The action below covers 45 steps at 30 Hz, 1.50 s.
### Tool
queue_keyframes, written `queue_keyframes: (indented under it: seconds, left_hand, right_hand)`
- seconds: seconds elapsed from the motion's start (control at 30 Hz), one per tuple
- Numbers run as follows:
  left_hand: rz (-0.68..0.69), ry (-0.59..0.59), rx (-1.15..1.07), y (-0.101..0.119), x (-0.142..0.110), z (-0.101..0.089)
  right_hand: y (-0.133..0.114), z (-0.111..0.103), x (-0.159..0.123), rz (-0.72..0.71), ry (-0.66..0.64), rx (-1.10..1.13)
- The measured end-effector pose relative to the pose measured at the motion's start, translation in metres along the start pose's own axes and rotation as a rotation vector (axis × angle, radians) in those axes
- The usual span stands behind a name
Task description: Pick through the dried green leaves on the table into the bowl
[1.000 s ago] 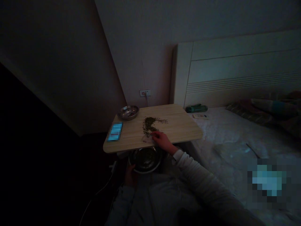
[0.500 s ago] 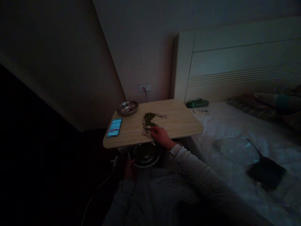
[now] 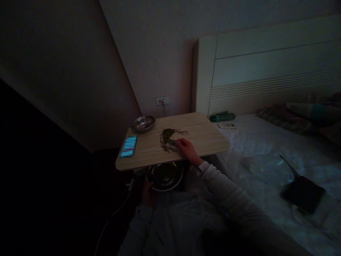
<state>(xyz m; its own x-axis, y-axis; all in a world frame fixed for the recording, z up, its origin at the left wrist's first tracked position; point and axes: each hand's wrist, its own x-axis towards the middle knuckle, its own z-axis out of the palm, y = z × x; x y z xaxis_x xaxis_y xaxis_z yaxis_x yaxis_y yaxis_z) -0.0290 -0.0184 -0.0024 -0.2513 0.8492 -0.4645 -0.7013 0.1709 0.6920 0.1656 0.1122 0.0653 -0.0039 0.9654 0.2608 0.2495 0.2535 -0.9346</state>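
Note:
A scatter of small green beans lies on the wooden tabletop, densest at its left and trailing off to the right. At its near right side, my right hand pinches a small thin, pale piece, perhaps plastic or card; the dimness hides its exact kind. Just below the table's front edge is a large metal basin, tilted slightly, with dark contents I cannot make out. My left hand grips the basin's left rim, the thumb over the edge.
At the back left of the table stands a steel bowl, with a lit phone in front of it. The bed on the right bears a green bottle, a remote and a dark flat object. A cable hangs at lower left.
My right hand has moved a little right and away from the table's front edge, with the thin piece. Some beans now lie nearer the front edge. My left hand stays on the basin.

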Motion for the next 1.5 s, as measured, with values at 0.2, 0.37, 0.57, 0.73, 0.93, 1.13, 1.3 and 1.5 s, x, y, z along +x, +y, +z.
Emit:
queue_keyframes:
  seconds: [0.2,0.37,0.57,0.73,0.93,1.13,1.3,1.5]
  left_hand:
    - [0.027,-0.07,0.025,-0.003,0.002,0.001]
    - [-0.089,0.045,0.011,-0.002,-0.001,0.006]
    - [-0.181,0.072,-0.015,0.003,-0.006,0.019]
    - [-0.211,-0.024,0.0,0.001,-0.009,0.03]
    - [-0.227,-0.09,0.029,-0.006,-0.005,0.026]
    - [-0.17,-0.103,0.048,-0.007,-0.006,0.024]
    - [-0.171,-0.087,0.07,-0.008,-0.007,0.027]
    - [-0.202,-0.089,0.078,-0.009,-0.003,0.019]
  right_hand:
    - [0.003,-0.005,0.019,0.063,0.093,0.014]
    - [0.003,-0.003,0.018,0.057,0.097,-0.051]
    - [0.003,-0.004,0.011,0.014,0.079,-0.107]
    - [0.002,-0.003,0.009,-0.055,0.051,-0.139]
    - [0.004,-0.003,0.009,-0.038,0.046,-0.15]
    - [0.006,-0.007,0.011,-0.032,0.051,-0.047]
    - [0.007,-0.005,0.012,-0.054,0.019,-0.072]
    - [0.008,-0.006,0.012,-0.028,-0.004,-0.075]
